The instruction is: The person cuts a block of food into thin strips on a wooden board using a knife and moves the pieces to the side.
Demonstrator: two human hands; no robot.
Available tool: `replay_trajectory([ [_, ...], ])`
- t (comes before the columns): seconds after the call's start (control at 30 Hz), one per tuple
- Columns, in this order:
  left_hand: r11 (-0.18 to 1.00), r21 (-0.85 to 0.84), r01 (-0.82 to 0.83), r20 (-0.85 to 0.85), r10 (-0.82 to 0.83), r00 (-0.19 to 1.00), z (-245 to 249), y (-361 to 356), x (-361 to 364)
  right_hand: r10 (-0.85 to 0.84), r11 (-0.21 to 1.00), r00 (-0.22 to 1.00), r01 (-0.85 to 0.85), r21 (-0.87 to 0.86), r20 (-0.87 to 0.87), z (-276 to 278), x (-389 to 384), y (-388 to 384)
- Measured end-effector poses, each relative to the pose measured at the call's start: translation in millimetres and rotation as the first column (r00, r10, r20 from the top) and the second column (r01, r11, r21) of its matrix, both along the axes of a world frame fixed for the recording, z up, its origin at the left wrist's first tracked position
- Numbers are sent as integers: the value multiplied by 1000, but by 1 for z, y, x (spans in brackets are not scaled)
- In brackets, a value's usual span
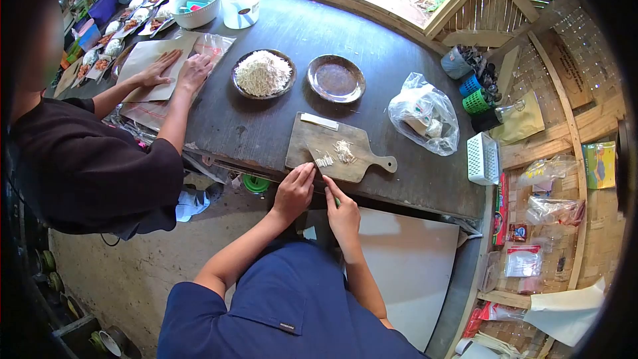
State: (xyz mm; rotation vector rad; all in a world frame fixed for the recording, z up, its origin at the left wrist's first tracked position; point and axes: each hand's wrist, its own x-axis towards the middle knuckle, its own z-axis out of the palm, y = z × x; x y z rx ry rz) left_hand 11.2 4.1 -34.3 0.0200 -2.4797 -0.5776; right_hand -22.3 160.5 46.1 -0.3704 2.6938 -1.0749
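Observation:
A wooden cutting board (pixel 362 138) with a handle lies at the table's front edge. On it are a pale white block (pixel 319 121), a small heap of thin pale strips (pixel 344 151) and a row of cut pieces (pixel 324 160). My right hand (pixel 343 213) is closed round a knife (pixel 317 162), whose green handle barely shows and whose blade reaches over the board beside the row. At the board's near left edge, my left hand (pixel 296 191) has its fingers drawn together next to the blade; anything they pinch is hidden.
Behind the board stand a bowl heaped with pale shreds (pixel 264 74), a brown plate (pixel 336 79) and a plastic bag (pixel 425 115). At left, another person's hands (pixel 176 70) press on brown paper (pixel 147 80). A white basket (pixel 483 158) stands at right.

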Motion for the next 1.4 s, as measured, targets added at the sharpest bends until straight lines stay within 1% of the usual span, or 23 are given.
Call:
replay_trajectory([
  [0.03,1000,-3,-2,-2,2,1000,0,-1,-1,12,999,999,-13,-35,-41,0,1,1],
  [0.07,1000,2,-4,0,4,1000,0,0,0,15,999,999,-16,-37,-41,0,3,2],
  [0.17,1000,8,-6,-4,6,1000,1,0,0,-4,1000,1000,3,20,9,1,4,4],
  [0.23,1000,6,-4,-9,4,1000,3,0,0,11,999,999,-13,-51,-38,-4,0,2],
  [0.27,1000,3,-3,-13,3,1000,3,0,0,9,999,999,-10,-51,-35,-5,-1,3],
  [0.33,1000,-5,0,-18,0,1000,2,1,1,1,1000,999,-1,16,49,5,-3,-1],
  [0.37,1000,-12,-2,-21,2,1000,0,1,1,4,1000,999,-5,12,49,6,-2,0],
  [0.47,1000,-18,-10,-37,10,999,-7,-2,0,30,999,999,-31,-31,-31,4,3,7],
  [0.67,1000,-28,-12,-37,11,999,-3,1,0,19,999,1000,-18,-49,18,-7,-6,2],
  [0.73,999,-38,-14,-39,12,999,-2,0,-1,23,997,1000,-23,-70,-2,-7,-3,7],
  [0.8,994,-108,-24,-8,23,1000,-3,1,1,32,996,999,-34,-88,-19,-5,0,8],
  [0.83,994,-107,-24,-9,24,1000,-3,0,1,27,996,999,-29,-79,-16,-4,1,8],
  [0.9,984,-177,-36,15,39,999,-5,2,2,16,998,1000,-17,-62,-13,-4,1,9],
  [1.0,976,-212,-49,31,57,998,-6,2,5,9,1000,1000,-8,-28,23,-3,-2,2],
  [1.17,969,-238,-73,34,84,996,-4,4,6,25,999,998,-27,-32,-60,-2,4,6],
  [1.27,972,-222,-79,61,95,994,-3,7,6,0,1000,1000,0,-18,-5,-11,0,4],
  [1.3,973,-218,-80,78,99,992,-1,7,5,-2,1000,1000,2,-16,2,-5,-2,2],
  [1.37,976,-206,-73,86,92,992,2,7,6,-9,998,992,0,67,123,13,-1,2],
  [1.4,979,-193,-70,89,88,992,3,5,5,24,1000,1000,-25,-9,-18,7,3,3],
])
